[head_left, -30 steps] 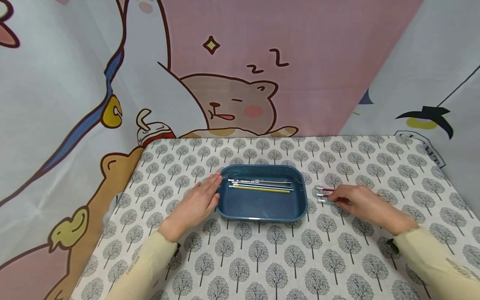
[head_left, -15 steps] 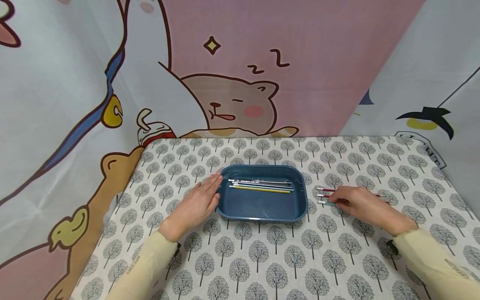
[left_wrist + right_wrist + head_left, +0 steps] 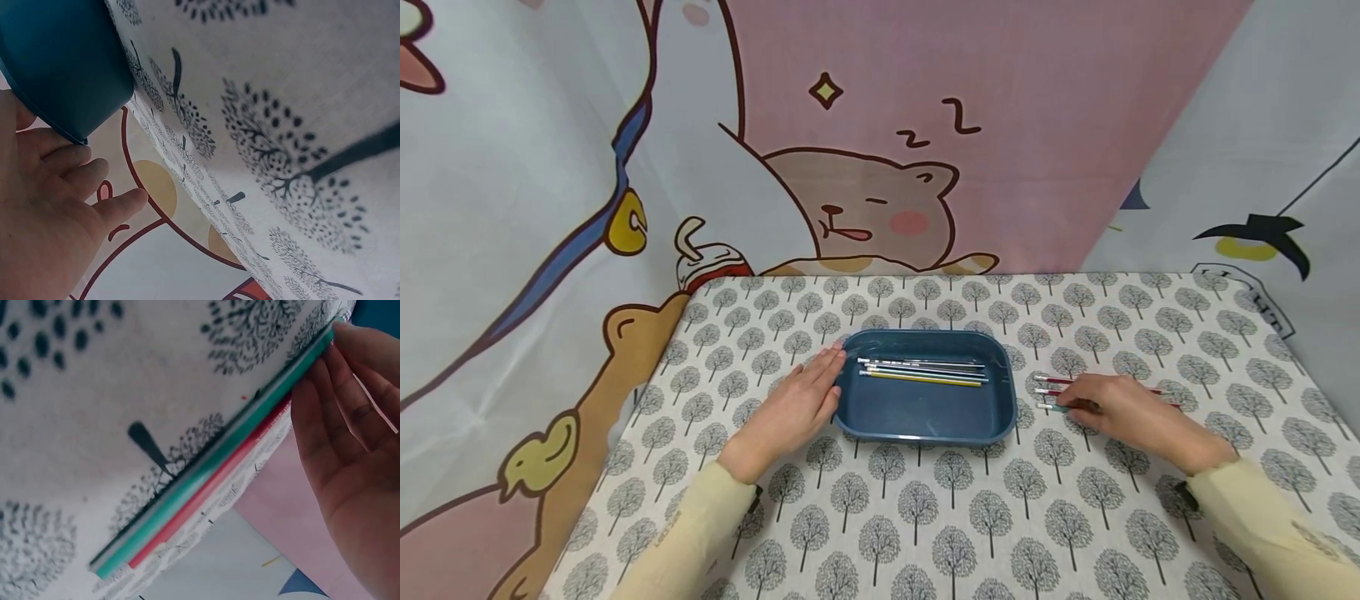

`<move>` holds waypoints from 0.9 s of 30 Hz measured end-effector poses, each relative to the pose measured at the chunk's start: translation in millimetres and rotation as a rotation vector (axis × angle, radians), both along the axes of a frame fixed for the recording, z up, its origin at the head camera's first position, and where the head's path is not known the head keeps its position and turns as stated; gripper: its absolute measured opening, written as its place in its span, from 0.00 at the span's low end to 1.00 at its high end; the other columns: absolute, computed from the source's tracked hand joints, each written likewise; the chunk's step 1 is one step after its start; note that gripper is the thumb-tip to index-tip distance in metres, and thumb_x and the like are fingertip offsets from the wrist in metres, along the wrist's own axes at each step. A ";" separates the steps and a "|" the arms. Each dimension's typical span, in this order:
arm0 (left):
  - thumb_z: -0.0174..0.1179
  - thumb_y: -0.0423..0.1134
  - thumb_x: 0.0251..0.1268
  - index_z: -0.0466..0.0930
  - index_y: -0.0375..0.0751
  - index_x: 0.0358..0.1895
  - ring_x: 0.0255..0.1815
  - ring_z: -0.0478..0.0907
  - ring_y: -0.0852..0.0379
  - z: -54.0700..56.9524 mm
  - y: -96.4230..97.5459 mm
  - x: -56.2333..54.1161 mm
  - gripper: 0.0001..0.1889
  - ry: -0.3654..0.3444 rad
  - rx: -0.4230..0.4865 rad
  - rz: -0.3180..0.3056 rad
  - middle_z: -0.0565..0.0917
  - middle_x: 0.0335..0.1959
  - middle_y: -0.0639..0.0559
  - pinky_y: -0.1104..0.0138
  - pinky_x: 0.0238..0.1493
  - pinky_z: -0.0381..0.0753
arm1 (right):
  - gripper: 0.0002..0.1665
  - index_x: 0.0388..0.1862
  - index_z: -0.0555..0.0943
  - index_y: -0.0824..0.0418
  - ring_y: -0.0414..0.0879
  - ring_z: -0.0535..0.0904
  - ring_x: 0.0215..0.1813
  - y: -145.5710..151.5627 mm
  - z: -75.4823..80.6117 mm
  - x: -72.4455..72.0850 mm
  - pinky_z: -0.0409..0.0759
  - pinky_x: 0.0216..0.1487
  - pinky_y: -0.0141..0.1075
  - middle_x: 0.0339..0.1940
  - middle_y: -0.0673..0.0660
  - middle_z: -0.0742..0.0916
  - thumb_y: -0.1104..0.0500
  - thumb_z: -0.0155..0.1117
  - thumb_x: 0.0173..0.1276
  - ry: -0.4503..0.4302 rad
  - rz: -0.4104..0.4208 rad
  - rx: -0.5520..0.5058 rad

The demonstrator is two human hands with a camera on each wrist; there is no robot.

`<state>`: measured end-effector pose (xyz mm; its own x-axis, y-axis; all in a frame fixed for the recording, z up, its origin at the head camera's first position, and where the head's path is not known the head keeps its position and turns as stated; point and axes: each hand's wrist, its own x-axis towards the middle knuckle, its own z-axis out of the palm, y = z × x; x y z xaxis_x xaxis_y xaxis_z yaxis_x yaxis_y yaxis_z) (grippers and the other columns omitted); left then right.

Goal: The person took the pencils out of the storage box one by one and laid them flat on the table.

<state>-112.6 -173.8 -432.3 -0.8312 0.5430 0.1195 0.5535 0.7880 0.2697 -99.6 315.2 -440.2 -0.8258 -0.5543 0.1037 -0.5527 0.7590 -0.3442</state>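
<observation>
From the head, the left hand (image 3: 790, 408) rests, fingers extended, against the tray (image 3: 925, 439) holding pencils (image 3: 925, 380); well apart, the right hand (image 3: 1112, 407) pinches a green pencil (image 3: 1055, 407) at the cloth (image 3: 925, 500), and fingers catching the neighbouring red pencils (image 3: 1055, 379) could drag one along. The left wrist adds loosely spread fingers beside the tray's outer wall. The right wrist reveals the green pencil's far length, which the head view hides behind the hand.

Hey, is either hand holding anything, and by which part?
The right hand pinches the green pencil near its white-tipped end. The left hand rests against the blue tray without gripping it.
</observation>
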 end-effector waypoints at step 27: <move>0.46 0.43 0.84 0.55 0.37 0.82 0.83 0.54 0.47 1.1 0.5 0.9 0.30 -0.024 -0.008 0.010 0.57 0.83 0.43 0.42 0.77 0.62 | 0.22 0.55 0.87 0.53 0.52 0.78 0.63 -27.2 90.8 28.2 0.59 0.71 0.18 0.60 0.51 0.86 0.61 0.79 0.61 0.290 -0.026 -0.174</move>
